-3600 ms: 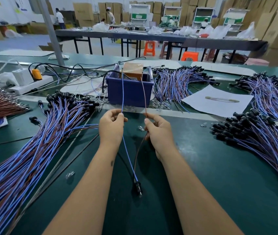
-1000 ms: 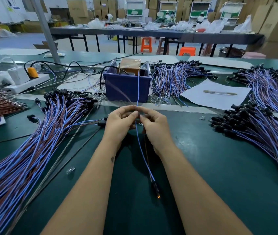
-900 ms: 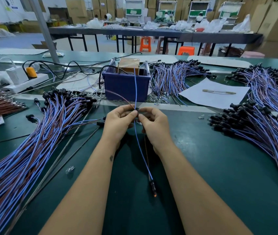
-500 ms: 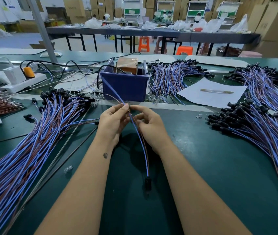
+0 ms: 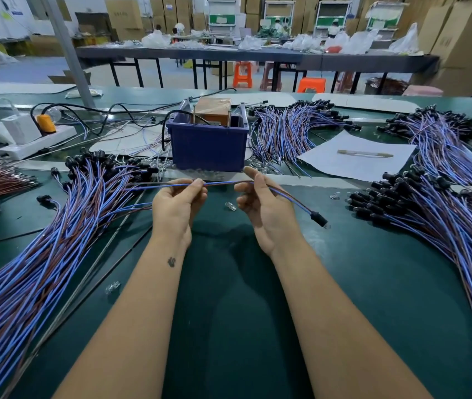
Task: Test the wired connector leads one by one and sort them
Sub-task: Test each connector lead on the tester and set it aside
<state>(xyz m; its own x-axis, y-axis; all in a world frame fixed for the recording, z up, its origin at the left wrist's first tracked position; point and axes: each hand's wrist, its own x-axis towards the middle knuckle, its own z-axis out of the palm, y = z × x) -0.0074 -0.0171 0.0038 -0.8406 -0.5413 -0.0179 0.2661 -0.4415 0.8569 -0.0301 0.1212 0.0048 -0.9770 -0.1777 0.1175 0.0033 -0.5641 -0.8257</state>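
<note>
Both hands pinch one lead (image 5: pixel 223 183) level — left hand (image 5: pixel 177 203) mid-wire, right hand (image 5: pixel 260 203) nearer its black socket (image 5: pixel 317 218) — seemingly to swing it toward the right-hand pile (image 5: pixel 436 208).

Left hand (image 5: pixel 175 207) and right hand (image 5: pixel 263 208) pinch a blue-and-brown lead (image 5: pixel 223 183) level above the green table (image 5: pixel 373 283), its black connector (image 5: pixel 317 218) hanging right.

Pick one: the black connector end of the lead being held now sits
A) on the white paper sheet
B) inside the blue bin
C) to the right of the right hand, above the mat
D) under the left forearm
C: the lead runs level between the left hand and right hand, and its black connector hangs out to the right, clear of the blue bin and the white paper.
</note>
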